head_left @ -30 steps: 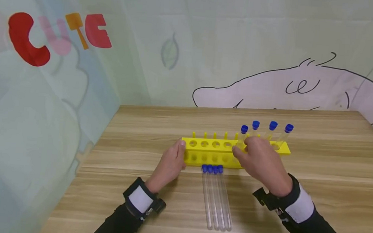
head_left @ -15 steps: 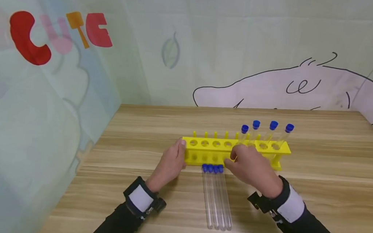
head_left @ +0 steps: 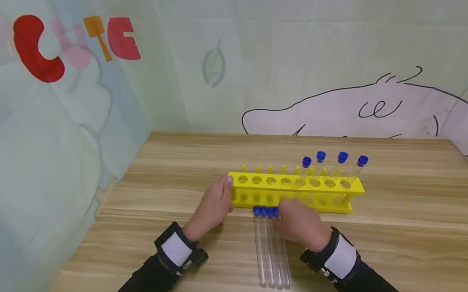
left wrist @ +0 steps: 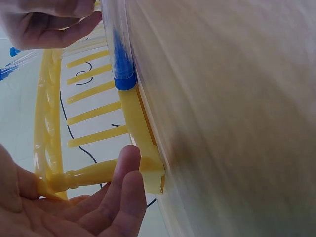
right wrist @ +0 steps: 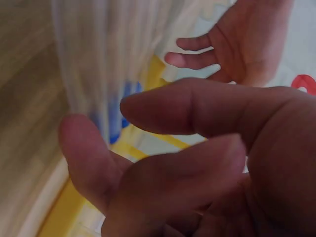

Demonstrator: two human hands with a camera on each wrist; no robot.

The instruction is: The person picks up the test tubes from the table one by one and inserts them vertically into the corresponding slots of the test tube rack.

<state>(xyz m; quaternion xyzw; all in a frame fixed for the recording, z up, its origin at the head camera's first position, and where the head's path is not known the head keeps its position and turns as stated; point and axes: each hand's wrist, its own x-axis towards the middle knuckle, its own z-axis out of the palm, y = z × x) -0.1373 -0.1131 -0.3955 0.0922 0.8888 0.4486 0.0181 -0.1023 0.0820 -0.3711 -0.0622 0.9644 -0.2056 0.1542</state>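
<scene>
A yellow test tube rack point(head_left: 264, 186) stands on the table. My left hand point(head_left: 213, 204) grips its left end, thumb at the top plate and fingers around the end post point(left wrist: 94, 174). Several clear test tubes with blue caps point(head_left: 342, 157) stand tilted in the right-hand holes. In front of the rack, several more capped test tubes point(head_left: 261, 253) lie side by side, caps toward the rack. My right hand point(head_left: 302, 224) is at the cap end of the rightmost lying tube. In the right wrist view its thumb point(right wrist: 158, 106) and forefinger point(right wrist: 86, 153) are apart beside the blurred tubes.
The wood-grain table point(head_left: 182, 169) carries the rack and tubes. Behind it hangs a printed backdrop point(head_left: 307, 55) with line drawings and coloured letters on the left. Thin yellow pegs point(head_left: 270, 169) stick up along the rack's back.
My right hand has moved from the standing tubes, down and left, to the caps of the lying tubes. My left hand and the rack have stayed in place.
</scene>
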